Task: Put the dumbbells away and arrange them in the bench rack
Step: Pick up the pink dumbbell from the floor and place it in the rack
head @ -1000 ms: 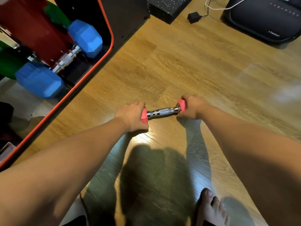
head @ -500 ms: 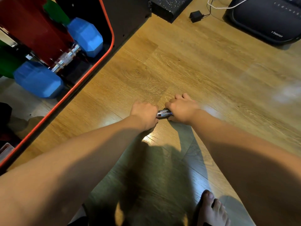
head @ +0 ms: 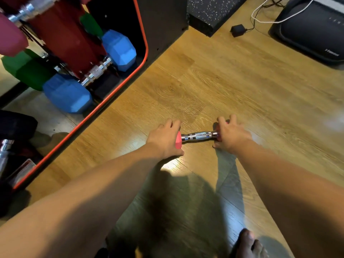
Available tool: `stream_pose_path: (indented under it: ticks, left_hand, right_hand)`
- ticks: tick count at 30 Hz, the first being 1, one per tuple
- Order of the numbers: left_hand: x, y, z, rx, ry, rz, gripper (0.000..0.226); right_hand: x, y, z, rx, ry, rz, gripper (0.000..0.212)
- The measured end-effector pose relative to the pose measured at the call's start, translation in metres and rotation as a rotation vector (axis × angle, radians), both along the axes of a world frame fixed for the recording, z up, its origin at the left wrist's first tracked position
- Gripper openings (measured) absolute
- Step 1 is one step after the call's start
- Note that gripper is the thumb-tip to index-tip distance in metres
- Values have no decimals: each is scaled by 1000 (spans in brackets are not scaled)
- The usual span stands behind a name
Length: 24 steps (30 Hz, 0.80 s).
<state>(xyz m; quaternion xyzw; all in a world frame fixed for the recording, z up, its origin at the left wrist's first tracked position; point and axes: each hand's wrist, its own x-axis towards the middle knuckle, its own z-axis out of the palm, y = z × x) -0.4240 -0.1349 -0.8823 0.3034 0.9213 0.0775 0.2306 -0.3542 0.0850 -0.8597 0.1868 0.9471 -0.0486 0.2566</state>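
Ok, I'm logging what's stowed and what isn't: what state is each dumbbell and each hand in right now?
Red dumbbell: lying on the wooden floor, not racked.
Left hand: cupped over its left head.
Right hand: cupped over its right head.
Blue dumbbell: stowed low in the bench rack.
Green dumbbell: stowed in the rack above it.

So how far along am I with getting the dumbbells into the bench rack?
Partly done. The blue dumbbell and a green dumbbell already sit in the bench rack. In hand: the red dumbbell lies on the wooden floor, your left hand and right hand each over one end. Left: lift it and slot it in.
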Motion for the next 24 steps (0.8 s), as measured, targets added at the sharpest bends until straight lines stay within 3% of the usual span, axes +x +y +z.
stream_pose_path:
  ticks: [5,7,11,17,24]
  left_hand:
    - [13,-3,6,45,-38,172,79]
    - [15,-3,9,88,-61,228,74]
    - [8,-21,15,143,-61,319,69]
    - [-17,-56,28,281,30,549,70]
    - [-52,-95,71,577,214,788,69]
  right_hand:
    - [-1,5,-9,-182,84,-263,50]
    - [-3,6,-12,-202,110,-283,53]
    - [-15,-6,-12,-226,145,-227,51]
    - [-64,-36,3,-307,261,-117,66]
    - [-145,-76,50,-503,610,-63,73]
